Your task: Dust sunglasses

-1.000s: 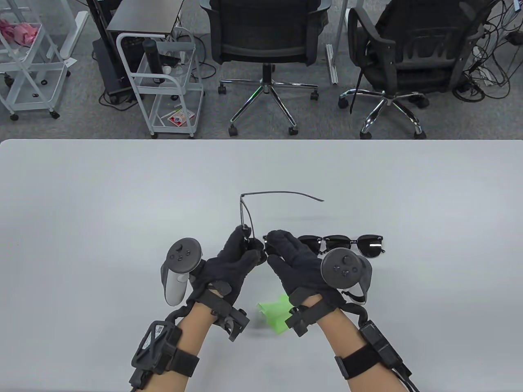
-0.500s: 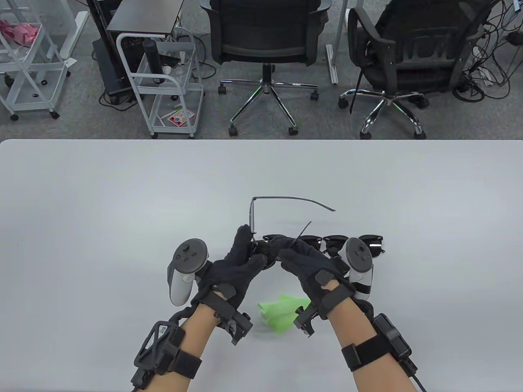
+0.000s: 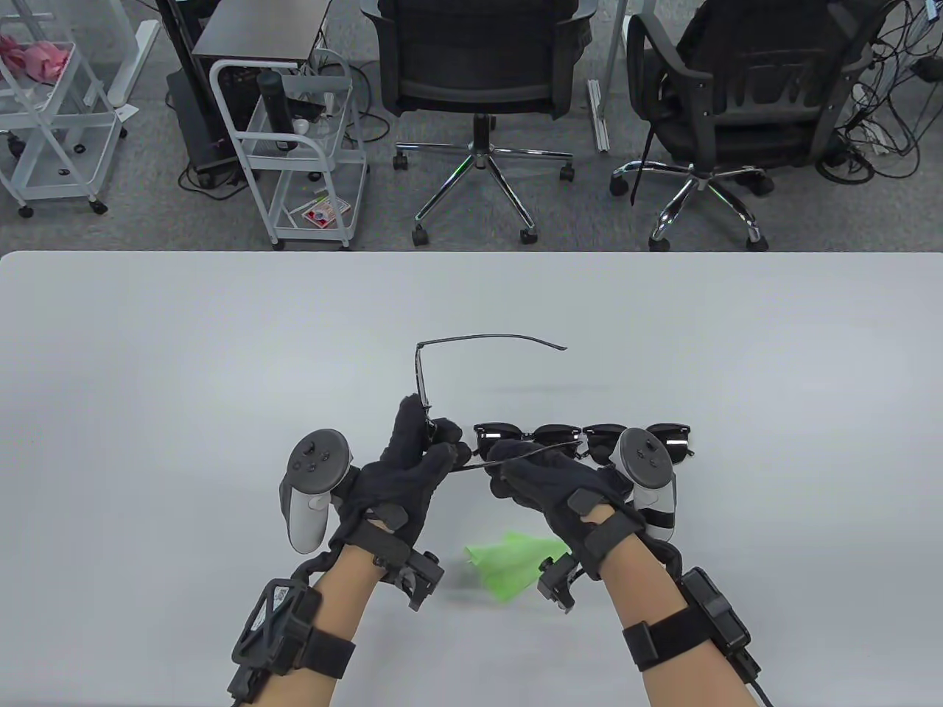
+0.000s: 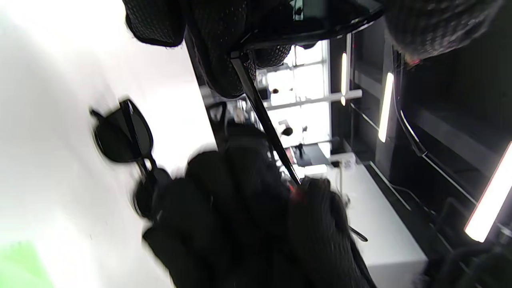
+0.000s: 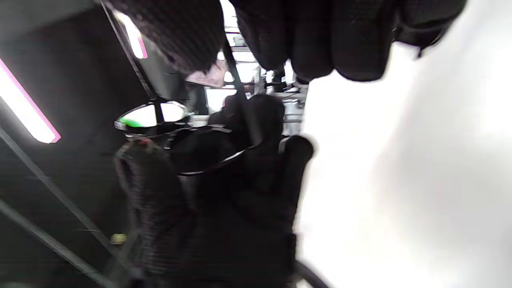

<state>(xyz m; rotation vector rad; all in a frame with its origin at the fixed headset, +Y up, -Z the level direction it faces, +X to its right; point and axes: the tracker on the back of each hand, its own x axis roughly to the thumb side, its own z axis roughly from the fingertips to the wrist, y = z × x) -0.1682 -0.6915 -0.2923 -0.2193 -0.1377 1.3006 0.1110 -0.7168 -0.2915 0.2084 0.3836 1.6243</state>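
Black knit gloves, bare forearms – grey-white trackers [image 3: 313,482], black strapped wrist modules [image 3: 276,618].

Office or lab workspace. Grey carpet floor, two black swivel chairs [image 3: 477,66] [image 3: 726,81] on castors behind the white desk [image 3: 147,353], white wheeled carts [image 3: 295,147] [image 3: 51,110], cable tangle [image 3: 884,110] on the floor at right. Left wrist view shows long ceiling strip lights [image 4: 386,108] and windows.

Left hand [image 3: 401,471] raised, fingers curled; right hand [image 3: 549,479] alongside, fingers closed.
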